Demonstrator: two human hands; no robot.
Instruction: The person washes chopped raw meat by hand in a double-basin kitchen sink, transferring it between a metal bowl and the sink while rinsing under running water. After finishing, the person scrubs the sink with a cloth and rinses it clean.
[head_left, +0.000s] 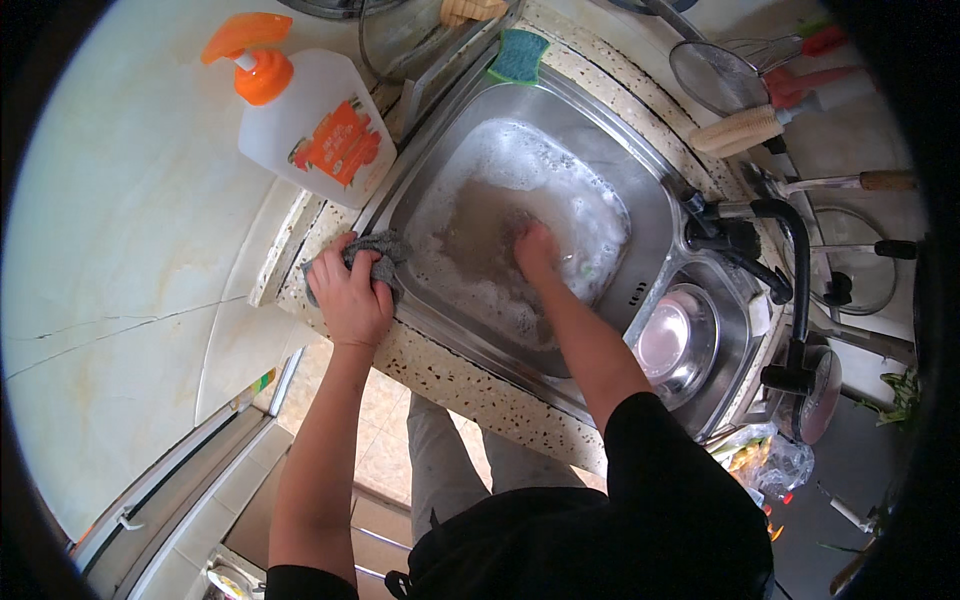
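My left hand (348, 292) grips a grey cloth (382, 255), pressed on the speckled countertop (465, 382) at the sink's left front corner. My right hand (535, 246) reaches into the large stainless-steel sink basin (607, 120), its fingers dipping into murky, foamy water. Whether those fingers hold anything below the surface cannot be seen. White suds (525, 150) ring the water, thickest at the back and right.
A pump bottle (315, 120) with an orange top stands at the left. One green sponge (519, 56) rests on the back rim. A metal bowl (675, 337) sits in the smaller basin, beneath a black faucet (795, 285). Utensils, including a strainer (718, 75), hang at right.
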